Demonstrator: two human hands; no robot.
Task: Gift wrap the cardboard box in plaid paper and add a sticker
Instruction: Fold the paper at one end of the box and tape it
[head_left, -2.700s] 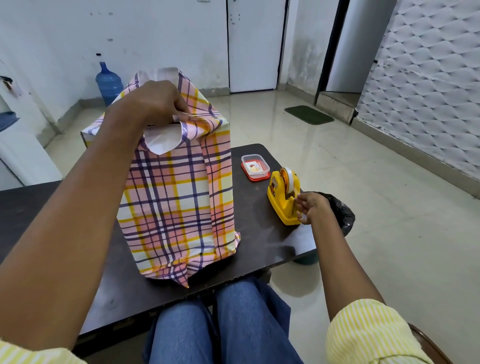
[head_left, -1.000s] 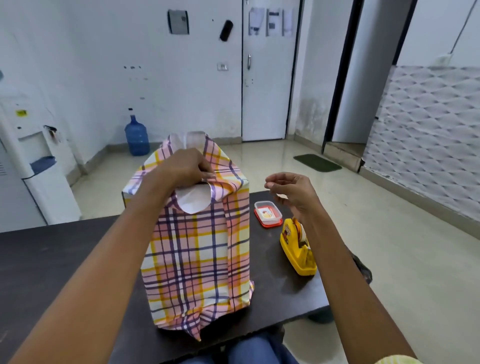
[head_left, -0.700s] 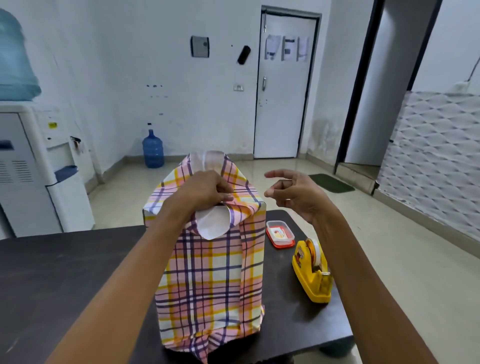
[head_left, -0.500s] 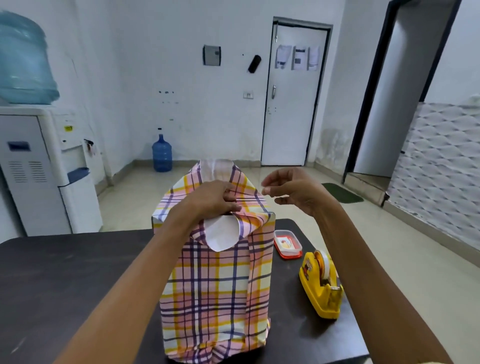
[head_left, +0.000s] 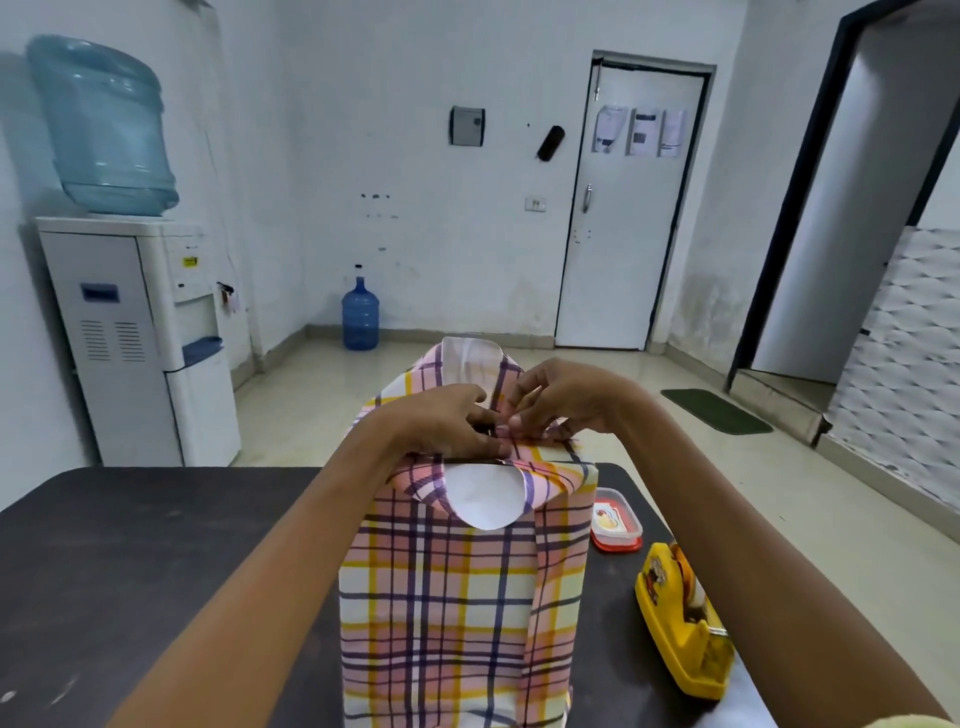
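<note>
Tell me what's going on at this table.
A person is gift wrapping a tall box in plaid paper on a dark table. The left hand grips the gathered paper on top of the box, and the right hand has its fingertips at the same fold; any tape there is too small to see. White-backed flaps are not yet closed. A yellow tape dispenser and a small red-lidded container sit to the right.

White scuffed walls (head_left: 415, 234) close the room; a white door (head_left: 618, 234) with papers on it stands at the back; a water cooler (head_left: 135, 338) stands left; a blue jug (head_left: 359, 314) sits on the pale tiled floor (head_left: 675, 467); a green mat (head_left: 717, 410) lies near a dark-framed doorway (head_left: 810, 208); a dark table (head_left: 130, 545) fills the foreground.
</note>
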